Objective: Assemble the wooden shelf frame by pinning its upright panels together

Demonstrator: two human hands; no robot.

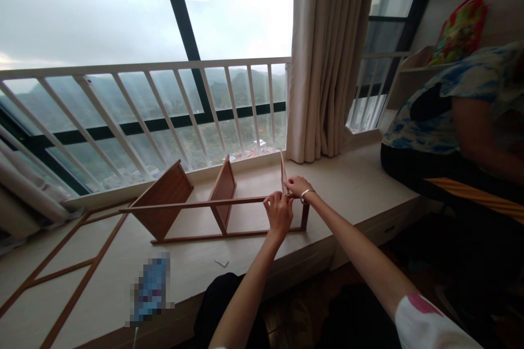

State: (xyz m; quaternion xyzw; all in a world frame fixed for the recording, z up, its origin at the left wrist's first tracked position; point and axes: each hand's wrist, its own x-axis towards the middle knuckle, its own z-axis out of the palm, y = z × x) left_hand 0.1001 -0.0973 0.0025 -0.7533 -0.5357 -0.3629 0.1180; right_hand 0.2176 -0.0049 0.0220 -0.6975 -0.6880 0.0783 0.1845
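Note:
A brown wooden shelf frame (192,204) lies on its side on the pale window ledge, two square panels standing between its long rails. Near the frame's right end, my left hand (279,214) is closed with its fingers bent over the upper rail. My right hand (298,186) is closed at the right corner, just beyond the left one, where the rail meets an end piece; its fingertips are partly hidden. A silver bangle circles the right wrist. A small L-shaped hex key (221,263) rests on the ledge in front of the frame.
A second wooden frame (73,267) lies flat at the left. A blurred-out blue object (151,289) with a thin cable is near the ledge's front edge (188,297). White railings (151,90) and a beige curtain (323,60) stand behind. Another person (446,103) bends over at the right.

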